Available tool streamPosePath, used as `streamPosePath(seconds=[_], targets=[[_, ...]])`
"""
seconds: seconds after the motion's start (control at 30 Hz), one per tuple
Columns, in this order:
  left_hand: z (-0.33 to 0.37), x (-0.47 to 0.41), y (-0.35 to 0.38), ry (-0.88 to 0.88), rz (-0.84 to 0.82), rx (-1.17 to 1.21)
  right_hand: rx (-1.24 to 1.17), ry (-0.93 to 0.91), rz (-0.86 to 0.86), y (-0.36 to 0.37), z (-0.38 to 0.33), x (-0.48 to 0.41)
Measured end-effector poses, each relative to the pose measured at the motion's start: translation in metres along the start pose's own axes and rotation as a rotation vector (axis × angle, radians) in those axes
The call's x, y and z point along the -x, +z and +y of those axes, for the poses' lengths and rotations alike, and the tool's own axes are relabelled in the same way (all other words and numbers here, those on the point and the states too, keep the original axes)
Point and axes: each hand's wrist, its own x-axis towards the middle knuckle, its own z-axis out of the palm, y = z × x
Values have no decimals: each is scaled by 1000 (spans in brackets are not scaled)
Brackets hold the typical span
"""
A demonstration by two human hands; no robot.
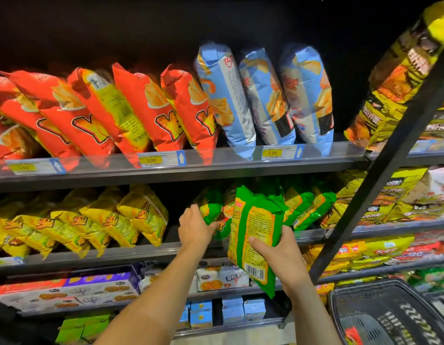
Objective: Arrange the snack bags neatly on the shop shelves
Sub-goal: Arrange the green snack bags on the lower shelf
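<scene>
Shelves: dark metal shop shelves (216, 168), tiered, in a dim aisle; black plastic basket (380, 317) at 5 o'clock.
Counts: three pale-blue crisp bags (265, 100) leaning at 12 o'clock.
Right hand (278, 255): clasps a green-and-yellow foil snack bag (255, 225), upright before the middle shelf.
Left hand (194, 227): fingers curl round a shelved green bag (211, 207) at the held bag's 10 o'clock.

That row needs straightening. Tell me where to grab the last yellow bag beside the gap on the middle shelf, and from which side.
Probably pinch the yellow bag at its upper right edge, coming from the right through the gap. It leans left onto its neighbours, so that side is blocked; its right face stands free.
</scene>
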Motion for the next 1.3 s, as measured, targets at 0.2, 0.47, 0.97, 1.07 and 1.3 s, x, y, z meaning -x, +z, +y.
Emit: streamPosePath(seconds=[0.2,0.47,0.97,1.07,1.3], targets=[[-9,-10,11,7,11,-22,42,-25,16,5,-2,-14],[-39,-17,3,-50,125,221,69,-111,-68,48,-5,-19],[-88,-17,-43,-180,237,436,222,-248,48,170,-14,-70],[-88,-17,-45,-166,246,414,283,-234,54,187,-15,-81],[-92,-19,-48,-156,256,360,583,-231,61,208,4,-98]])
